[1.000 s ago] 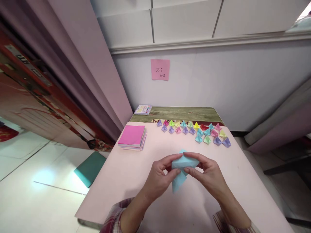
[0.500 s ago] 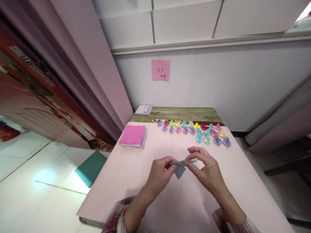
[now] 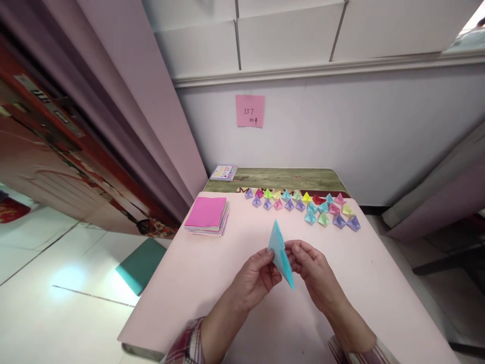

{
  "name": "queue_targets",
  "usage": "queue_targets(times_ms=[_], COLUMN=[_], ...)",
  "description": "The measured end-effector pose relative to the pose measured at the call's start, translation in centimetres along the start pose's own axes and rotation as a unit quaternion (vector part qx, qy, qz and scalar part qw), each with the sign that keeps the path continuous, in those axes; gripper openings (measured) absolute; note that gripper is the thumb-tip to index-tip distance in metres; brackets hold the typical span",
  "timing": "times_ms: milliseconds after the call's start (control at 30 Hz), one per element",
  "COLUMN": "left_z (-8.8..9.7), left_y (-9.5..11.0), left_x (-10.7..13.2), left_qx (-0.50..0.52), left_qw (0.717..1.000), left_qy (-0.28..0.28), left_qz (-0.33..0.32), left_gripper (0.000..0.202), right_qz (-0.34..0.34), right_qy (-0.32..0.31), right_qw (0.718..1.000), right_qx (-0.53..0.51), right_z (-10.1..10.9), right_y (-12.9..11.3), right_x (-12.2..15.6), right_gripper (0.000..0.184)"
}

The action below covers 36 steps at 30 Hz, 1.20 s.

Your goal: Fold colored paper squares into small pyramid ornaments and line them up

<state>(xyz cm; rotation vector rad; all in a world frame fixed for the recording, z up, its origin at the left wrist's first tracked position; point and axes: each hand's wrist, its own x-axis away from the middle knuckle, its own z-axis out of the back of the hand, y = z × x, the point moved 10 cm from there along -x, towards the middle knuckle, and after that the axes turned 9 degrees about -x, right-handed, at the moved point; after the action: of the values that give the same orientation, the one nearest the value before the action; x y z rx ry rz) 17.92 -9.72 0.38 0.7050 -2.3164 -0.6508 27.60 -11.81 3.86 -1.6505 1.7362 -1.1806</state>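
You hold the light blue folded paper upright above the surface, pinched between your left hand and right hand. Folding seems mid-way; the next crease needs aligned edges.

A light-blue folded paper piece — narrow, pointed at both ends — stands tilted on edge above the pale pink tabletop.

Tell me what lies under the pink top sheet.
Under the pink sheet lies a stack of more sheets, only their pale and lilac edges showing; their faces and the table beneath are covered.
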Motion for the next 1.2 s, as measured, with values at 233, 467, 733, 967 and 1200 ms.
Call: queue_targets(times_ms=[233, 467, 733, 967, 1200], left_z=[-1.1, -1.0, -0.8, 0.0, -0.1], left_y=[-0.5, -0.6, -0.2, -0.1, -0.4], left_x=[0.0, 0.0, 0.0, -0.1, -0.1], left_qx=[-0.018, -0.039, -0.051, -0.07, -0.071], left_qw=[0.998, 0.997, 0.996, 0.997, 0.997], left_qy=[-0.061, -0.061, -0.066, -0.039, -0.034], left_qz=[-0.003, -0.001, -0.014, -0.012, -0.003], left_gripper=[0.024, 0.024, 0.025, 0.023, 0.027], right_qz=[-0.007, -0.016, -0.016, -0.01, -0.007], right_qy=[-0.017, -0.027, -0.037, -0.043, -0.042], right_qw=[1.0, 0.999, 0.999, 0.999, 0.999], right_qx=[-0.003, 0.019, 0.014, 0.023, 0.018], right_z=[-1.2, -1.5, -1.8, -1.8, -1.5], right_y=[-0.3, -0.3, -0.4, -0.9, -0.7], right_x=[0.2, 0.2, 0.5, 0.5, 0.4], right_gripper=[0.036, 0.035, 0.036, 0.035, 0.033])
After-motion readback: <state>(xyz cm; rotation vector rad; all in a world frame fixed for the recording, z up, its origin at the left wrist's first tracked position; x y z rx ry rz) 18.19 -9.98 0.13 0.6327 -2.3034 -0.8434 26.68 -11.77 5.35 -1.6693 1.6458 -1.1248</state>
